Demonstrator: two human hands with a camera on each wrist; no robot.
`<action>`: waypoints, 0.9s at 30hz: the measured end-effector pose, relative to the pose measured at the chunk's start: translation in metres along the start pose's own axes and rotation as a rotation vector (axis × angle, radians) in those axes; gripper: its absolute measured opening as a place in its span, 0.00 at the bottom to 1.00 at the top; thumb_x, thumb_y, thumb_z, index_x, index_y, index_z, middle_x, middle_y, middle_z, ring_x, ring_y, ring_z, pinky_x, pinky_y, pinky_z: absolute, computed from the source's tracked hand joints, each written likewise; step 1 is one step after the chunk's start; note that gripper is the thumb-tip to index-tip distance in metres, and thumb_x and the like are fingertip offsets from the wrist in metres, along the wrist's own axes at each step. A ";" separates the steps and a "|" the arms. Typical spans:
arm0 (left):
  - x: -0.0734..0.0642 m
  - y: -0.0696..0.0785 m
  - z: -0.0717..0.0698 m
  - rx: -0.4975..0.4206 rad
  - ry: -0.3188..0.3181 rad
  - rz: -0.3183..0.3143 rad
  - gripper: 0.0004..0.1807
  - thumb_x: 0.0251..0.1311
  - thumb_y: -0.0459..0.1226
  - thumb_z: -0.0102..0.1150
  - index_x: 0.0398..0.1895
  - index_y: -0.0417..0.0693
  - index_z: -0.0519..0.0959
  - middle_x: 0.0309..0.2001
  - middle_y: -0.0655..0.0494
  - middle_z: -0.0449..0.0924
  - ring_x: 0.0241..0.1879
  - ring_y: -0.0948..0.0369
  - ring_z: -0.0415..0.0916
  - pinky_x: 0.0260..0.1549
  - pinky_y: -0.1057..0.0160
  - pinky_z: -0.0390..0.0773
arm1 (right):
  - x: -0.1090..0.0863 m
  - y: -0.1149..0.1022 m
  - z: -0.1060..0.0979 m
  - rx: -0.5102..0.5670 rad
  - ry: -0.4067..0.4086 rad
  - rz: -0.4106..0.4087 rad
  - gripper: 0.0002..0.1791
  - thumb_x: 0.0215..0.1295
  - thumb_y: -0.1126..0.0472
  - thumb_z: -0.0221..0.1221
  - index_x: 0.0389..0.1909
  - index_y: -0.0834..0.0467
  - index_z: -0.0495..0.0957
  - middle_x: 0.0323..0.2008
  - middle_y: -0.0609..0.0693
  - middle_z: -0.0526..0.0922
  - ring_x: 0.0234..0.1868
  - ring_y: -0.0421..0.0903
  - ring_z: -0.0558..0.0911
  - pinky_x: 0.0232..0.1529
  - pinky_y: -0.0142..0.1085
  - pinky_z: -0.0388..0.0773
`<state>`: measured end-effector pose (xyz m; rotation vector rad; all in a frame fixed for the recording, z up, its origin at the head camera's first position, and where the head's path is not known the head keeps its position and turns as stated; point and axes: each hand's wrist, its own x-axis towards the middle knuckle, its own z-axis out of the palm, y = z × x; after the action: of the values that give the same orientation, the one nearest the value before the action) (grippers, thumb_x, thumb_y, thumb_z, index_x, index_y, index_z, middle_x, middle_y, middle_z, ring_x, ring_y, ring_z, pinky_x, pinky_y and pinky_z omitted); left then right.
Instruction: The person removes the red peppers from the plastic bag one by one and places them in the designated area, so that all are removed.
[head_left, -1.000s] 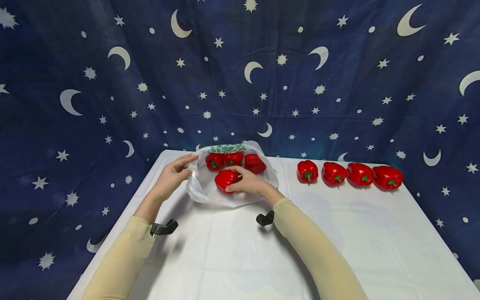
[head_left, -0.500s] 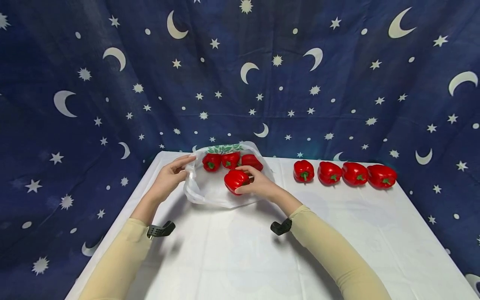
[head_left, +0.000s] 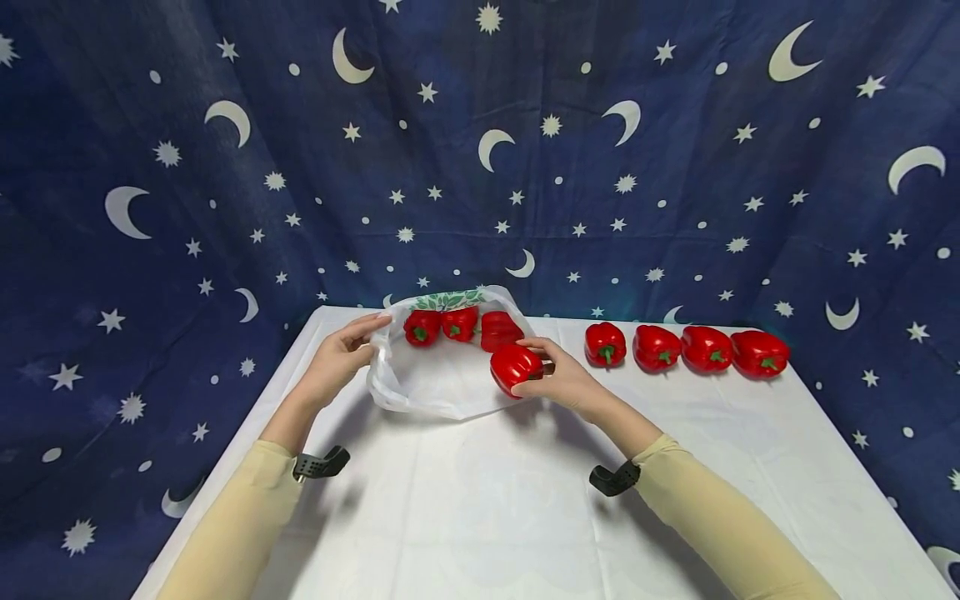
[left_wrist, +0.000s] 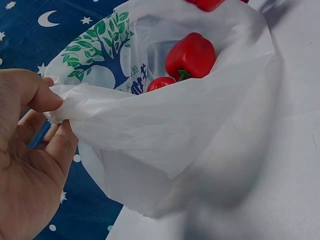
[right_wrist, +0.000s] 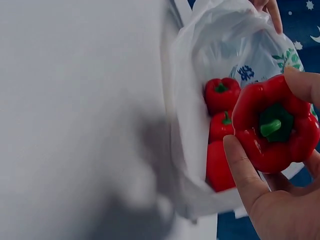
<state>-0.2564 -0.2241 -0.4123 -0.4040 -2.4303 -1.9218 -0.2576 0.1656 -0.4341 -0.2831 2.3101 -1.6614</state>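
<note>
My right hand (head_left: pixel 566 379) grips a red bell pepper (head_left: pixel 516 369) at the right rim of a white plastic bag (head_left: pixel 442 407). The right wrist view shows the green stem of that held pepper (right_wrist: pixel 274 125) facing the camera, fingers and thumb around its sides. On the bag's left side, my left hand (head_left: pixel 341 358) pinches the rim between thumb and fingers, as the left wrist view shows at the bunched plastic (left_wrist: pixel 82 102). Inside the bag, three red bell peppers (head_left: pixel 460 323) lie in a row along the back, below a green leaf print.
Several more red bell peppers (head_left: pixel 656 347) stand in a row at the back right of the white-covered table (head_left: pixel 480 517). A dark blue curtain (head_left: pixel 420 150) with moons and stars hangs behind the table. Each wrist carries a black strap mount (head_left: pixel 322 463).
My right hand has moved right with the bell pepper, from the middle of the bag to its right rim. The left hand keeps hold of the bag's left rim.
</note>
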 end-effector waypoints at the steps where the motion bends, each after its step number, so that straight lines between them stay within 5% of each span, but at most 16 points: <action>1: 0.000 0.000 0.000 -0.001 -0.001 0.001 0.28 0.67 0.23 0.49 0.71 0.39 0.72 0.76 0.47 0.60 0.73 0.49 0.61 0.51 0.75 0.72 | -0.004 0.001 -0.004 -0.001 0.011 0.001 0.45 0.51 0.55 0.78 0.70 0.47 0.69 0.64 0.57 0.71 0.61 0.59 0.71 0.50 0.48 0.81; 18: -0.001 0.000 0.001 -0.001 0.001 -0.009 0.28 0.67 0.23 0.50 0.71 0.39 0.72 0.76 0.47 0.60 0.69 0.51 0.64 0.49 0.75 0.73 | -0.047 0.030 -0.052 -0.040 0.148 0.018 0.48 0.51 0.56 0.78 0.72 0.54 0.64 0.66 0.59 0.66 0.59 0.59 0.69 0.49 0.43 0.79; 27: 0.000 0.000 0.002 -0.001 -0.004 -0.013 0.28 0.67 0.24 0.49 0.72 0.40 0.72 0.76 0.48 0.60 0.72 0.49 0.61 0.52 0.76 0.72 | -0.061 0.045 -0.067 -0.064 0.199 0.110 0.51 0.51 0.54 0.78 0.74 0.55 0.61 0.66 0.63 0.64 0.60 0.61 0.69 0.47 0.43 0.80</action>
<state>-0.2559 -0.2227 -0.4132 -0.3931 -2.4414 -1.9290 -0.2224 0.2595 -0.4501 -0.0022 2.4762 -1.6300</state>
